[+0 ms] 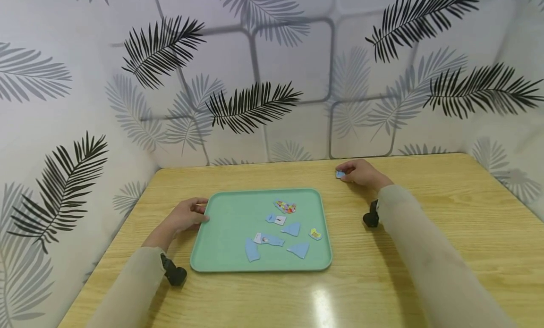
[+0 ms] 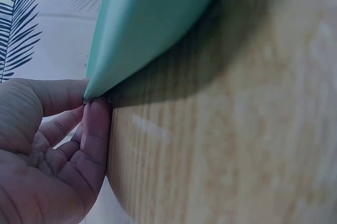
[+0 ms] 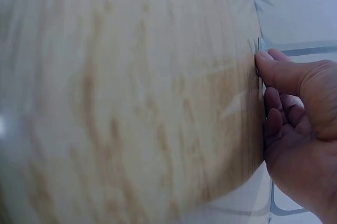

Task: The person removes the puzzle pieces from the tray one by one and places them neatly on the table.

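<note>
At the left edge of a mint-green tray (image 1: 225,224), my left hand (image 1: 189,214) grips the rim. The left wrist view shows the thumb and fingers of that hand (image 2: 58,150) pinching the tray's edge (image 2: 147,24). Beyond the tray's far right corner, my right hand (image 1: 360,172) pinches a small light-blue puzzle piece (image 1: 340,174) at the table's back. In the right wrist view the fingers largely hide this piece. Several flat pieces lie in the tray, including a multicoloured one (image 1: 285,206), a yellow one (image 1: 315,234) and a curved blue one (image 1: 251,250).
The wooden table (image 1: 272,299) carries the tray left of its middle. Behind it rises a wall (image 1: 293,139) with a leaf pattern, close to the right hand. A black wrist camera (image 1: 173,271) sits on the left arm, another (image 1: 371,215) on the right.
</note>
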The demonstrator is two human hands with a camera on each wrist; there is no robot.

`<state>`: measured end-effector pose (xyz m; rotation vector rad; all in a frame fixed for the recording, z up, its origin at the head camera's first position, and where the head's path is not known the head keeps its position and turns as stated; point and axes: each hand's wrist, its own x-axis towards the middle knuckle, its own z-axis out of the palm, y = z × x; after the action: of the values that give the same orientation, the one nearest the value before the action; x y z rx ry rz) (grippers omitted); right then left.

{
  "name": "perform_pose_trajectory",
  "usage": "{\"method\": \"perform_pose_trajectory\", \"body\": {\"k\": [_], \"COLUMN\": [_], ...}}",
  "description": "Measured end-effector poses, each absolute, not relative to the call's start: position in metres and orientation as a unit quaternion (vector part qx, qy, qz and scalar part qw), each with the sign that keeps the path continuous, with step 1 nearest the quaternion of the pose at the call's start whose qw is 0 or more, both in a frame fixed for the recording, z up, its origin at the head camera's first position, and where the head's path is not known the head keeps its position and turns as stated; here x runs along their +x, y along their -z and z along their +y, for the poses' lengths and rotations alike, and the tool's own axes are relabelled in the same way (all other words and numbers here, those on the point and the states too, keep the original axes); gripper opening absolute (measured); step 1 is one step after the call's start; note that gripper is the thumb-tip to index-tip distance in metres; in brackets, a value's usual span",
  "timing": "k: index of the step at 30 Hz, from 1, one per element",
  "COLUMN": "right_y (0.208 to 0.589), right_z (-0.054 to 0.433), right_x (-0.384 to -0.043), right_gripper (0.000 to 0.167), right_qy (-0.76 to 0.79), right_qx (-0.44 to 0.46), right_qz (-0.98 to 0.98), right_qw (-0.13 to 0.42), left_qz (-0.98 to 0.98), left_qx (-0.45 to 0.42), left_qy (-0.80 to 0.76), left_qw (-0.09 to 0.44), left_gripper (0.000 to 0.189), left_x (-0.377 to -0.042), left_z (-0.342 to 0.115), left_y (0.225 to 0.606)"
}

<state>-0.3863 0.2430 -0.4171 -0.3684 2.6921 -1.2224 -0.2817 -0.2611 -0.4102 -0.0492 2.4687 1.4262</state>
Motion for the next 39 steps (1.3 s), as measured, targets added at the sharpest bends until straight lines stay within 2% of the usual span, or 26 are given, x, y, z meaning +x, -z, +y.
{"method": "perform_pose_trajectory", "body": {"k": [20, 39], "right_y": [0.418, 0.41], "right_z": [0.243, 0.239], "right_x": [-0.387, -0.377], "right_gripper": [0.038, 0.044], "right_qy": [0.422, 0.443], "right_qx": [-0.122, -0.108], "right_qz": [0.892, 0.886], "right_qw": [0.108, 0.079], "left_qz": [0.859, 0.855], "left_qx": [-0.021, -0.012], "left_qy": [-0.491, -0.499], "left_qw": [0.144, 0.139], "left_gripper": [0.057, 0.057], "left_x": [-0.281, -0.284], "left_z": [-0.263, -0.267], "left_y": [0.414, 0.418]}}
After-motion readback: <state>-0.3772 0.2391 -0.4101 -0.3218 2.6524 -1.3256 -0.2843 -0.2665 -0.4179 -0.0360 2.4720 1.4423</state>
